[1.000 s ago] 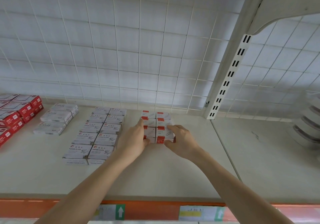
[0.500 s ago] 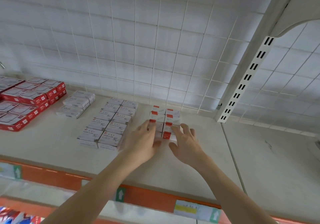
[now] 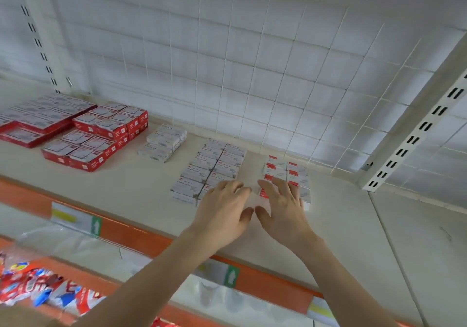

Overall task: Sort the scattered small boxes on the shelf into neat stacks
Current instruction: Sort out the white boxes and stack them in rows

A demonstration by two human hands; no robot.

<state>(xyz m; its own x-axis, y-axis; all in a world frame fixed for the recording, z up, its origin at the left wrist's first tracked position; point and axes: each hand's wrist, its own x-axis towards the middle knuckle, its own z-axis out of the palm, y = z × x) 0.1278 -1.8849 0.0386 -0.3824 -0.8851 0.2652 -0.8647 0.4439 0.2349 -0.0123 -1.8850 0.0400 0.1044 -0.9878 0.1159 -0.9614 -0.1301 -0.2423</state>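
Observation:
Small white boxes with red labels (image 3: pixel 285 172) lie in two neat rows on the cream shelf (image 3: pixel 126 182). My right hand (image 3: pixel 283 208) hovers over the near end of these rows with fingers spread, hiding the closest boxes. My left hand (image 3: pixel 222 210) is just left of it, fingers relaxed and spread, over the gap between the red-label boxes and a double row of white paper-clip boxes (image 3: pixel 209 170). Neither hand holds anything.
A short stack of white boxes (image 3: pixel 164 142) sits further left, then red boxes (image 3: pixel 96 137) in grouped stacks. A wire grid backs the shelf. A slotted upright (image 3: pixel 414 134) stands at right. An orange price rail (image 3: pixel 141 235) edges the shelf; packaged goods (image 3: pixel 38 288) lie below.
Both hands have pulled back off the red-label boxes toward me and opened. The camera has swung left, bringing the red boxes and lower shelf into view.

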